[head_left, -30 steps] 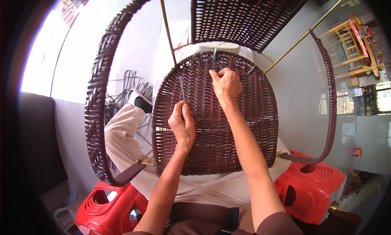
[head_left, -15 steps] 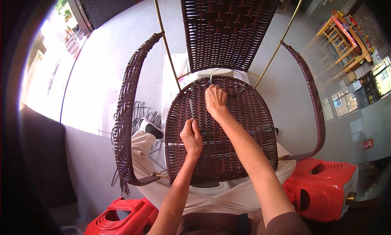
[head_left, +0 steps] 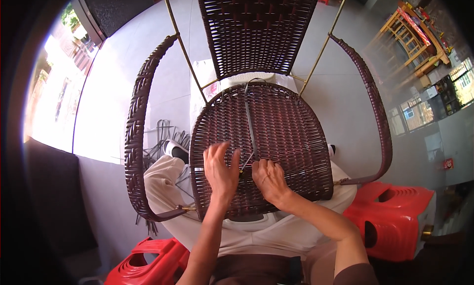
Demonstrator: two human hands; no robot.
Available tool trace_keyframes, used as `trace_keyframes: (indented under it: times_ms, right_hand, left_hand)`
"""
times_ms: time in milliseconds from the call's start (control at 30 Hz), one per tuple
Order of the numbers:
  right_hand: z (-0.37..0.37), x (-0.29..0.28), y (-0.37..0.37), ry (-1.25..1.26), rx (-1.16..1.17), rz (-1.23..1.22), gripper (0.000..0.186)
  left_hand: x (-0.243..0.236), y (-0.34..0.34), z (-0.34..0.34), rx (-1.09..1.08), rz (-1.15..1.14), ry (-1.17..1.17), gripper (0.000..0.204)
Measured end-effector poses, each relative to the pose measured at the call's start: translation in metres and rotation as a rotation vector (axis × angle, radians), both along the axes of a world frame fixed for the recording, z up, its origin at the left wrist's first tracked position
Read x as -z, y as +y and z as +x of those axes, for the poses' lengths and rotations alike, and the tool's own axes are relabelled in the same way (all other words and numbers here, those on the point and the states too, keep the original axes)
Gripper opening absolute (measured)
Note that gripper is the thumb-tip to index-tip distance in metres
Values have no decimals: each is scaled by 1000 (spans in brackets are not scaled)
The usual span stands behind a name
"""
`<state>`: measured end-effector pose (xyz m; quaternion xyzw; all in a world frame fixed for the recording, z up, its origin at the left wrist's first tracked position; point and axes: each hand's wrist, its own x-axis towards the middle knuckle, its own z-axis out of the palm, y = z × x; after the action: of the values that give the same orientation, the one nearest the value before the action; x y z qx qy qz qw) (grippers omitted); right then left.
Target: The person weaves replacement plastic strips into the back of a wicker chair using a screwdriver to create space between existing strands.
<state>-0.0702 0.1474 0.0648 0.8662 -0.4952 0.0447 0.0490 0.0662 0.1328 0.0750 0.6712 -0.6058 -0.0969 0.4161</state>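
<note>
A woven dark brown chair seat [head_left: 291, 122] lies across my lap, its woven backrest [head_left: 256, 33] rising beyond it. A flat grey weaving strip [head_left: 250, 118] runs from the seat's far edge toward my hands. My right hand [head_left: 270, 180] is closed near the strip's lower end, low on the seat; its fingertips look pinched on the strip. Left of it, my left hand [head_left: 220, 170] hovers over the seat with its fingers apart, holding nothing I can see. Between the hands a thin grey piece [head_left: 247, 161] slants down to a small yellowish tip.
Wrapped armrests curve at the left [head_left: 137, 122] and right [head_left: 377, 102]. Red plastic stools stand at the lower left [head_left: 148, 260] and lower right [head_left: 395, 221]. Loose grey strips [head_left: 165, 134] lie on the floor by my foot. A wooden rack [head_left: 410, 43] stands far right.
My right hand has come from the seat's far edge down toward me, drawing the strip lengthwise over the seat. My left hand has opened. The chair appears shifted slightly up and left in view.
</note>
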Motion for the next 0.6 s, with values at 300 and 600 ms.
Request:
trace_keyframes:
  times_ms: [300,600]
  right_hand:
    - [-16,-10,-16,-594,234,225,16]
    - [-35,-1,-106,-849,250,269,15]
  left_hand:
    - [35,-186,1,154,-32,-92,23]
    - [44,-214,-13,181,-1,82,15]
